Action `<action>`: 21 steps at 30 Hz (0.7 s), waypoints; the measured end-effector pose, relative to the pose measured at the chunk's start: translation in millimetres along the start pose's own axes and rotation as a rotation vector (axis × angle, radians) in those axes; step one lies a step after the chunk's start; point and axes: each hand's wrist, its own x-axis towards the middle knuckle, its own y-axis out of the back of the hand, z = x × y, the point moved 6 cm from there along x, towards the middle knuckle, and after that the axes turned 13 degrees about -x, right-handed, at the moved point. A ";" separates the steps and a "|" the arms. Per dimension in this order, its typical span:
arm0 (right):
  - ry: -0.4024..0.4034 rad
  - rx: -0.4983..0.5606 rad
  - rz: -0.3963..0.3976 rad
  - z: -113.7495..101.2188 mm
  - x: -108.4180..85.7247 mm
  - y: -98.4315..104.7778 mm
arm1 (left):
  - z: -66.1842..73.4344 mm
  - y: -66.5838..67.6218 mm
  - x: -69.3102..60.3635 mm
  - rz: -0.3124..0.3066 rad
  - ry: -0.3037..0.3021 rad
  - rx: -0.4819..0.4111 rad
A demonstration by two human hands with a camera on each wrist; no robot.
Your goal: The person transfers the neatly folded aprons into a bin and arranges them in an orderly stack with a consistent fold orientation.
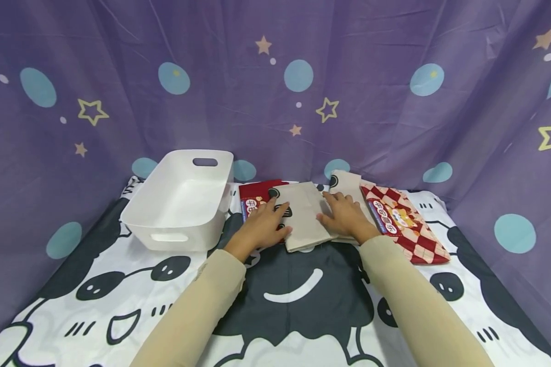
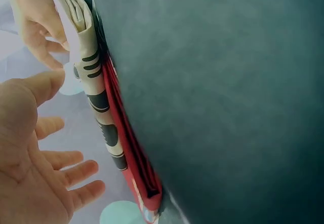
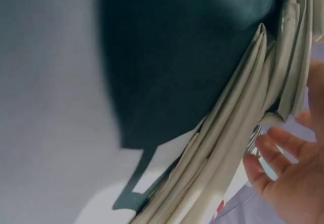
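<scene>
Hands of a person in cream sleeves reach forward over a folded beige cloth (image 1: 303, 216) lying near the middle of the head view, on a cartoon-printed sheet (image 1: 289, 318). Taking that cloth as the centre of a clock, with twelve toward the curtain, the left hand (image 1: 263, 224) is at nine o'clock, at the cloth's edge. Its fingers are wide apart and grip nothing; the left wrist view shows the palm facing the folds. At three o'clock is the right hand (image 1: 345, 216), its fingers relaxed and slightly bent, likewise gripping nothing. Whether any fingertip touches fabric, I cannot tell.

Black printed shapes run along the beige cloth's left side. At ten o'clock, partly covered by it, lies a dark red folded cloth (image 1: 263, 187) with white lettering. A second beige cloth (image 1: 346, 179) shows at one to two o'clock, beyond the right hand. Farther out at three o'clock, just beside that second cloth, is a red-and-cream diamond-checked cloth (image 1: 424, 232) bearing lettering and an orange animal picture. A white basket (image 1: 204, 237) with oval handle holes stands at nine to ten o'clock. Purple curtain (image 1: 239, 117) with stars and blue dots hangs across twelve.
</scene>
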 end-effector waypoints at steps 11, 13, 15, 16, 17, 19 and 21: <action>-0.070 0.243 -0.044 7.9 13.1 1.4 | -13.3 -4.7 14.2 0.056 0.093 -0.138; -0.098 0.276 -0.054 10.4 15.7 1.0 | -14.7 -5.4 16.1 0.063 0.109 -0.167; -0.120 0.301 -0.057 12.4 18.0 0.9 | -15.9 -6.0 17.4 0.068 0.126 -0.195; -0.126 0.312 -0.056 13.2 18.8 1.6 | -16.5 -6.1 17.8 0.071 0.136 -0.209; -0.133 0.330 -0.057 13.7 19.3 2.1 | -17.0 -6.0 18.1 0.077 0.145 -0.225; -0.142 0.351 -0.051 15.0 19.6 4.0 | -18.0 -5.3 18.9 0.094 0.159 -0.260; -0.161 0.379 -0.055 17.1 18.9 5.2 | -19.3 -4.3 20.0 0.117 0.164 -0.297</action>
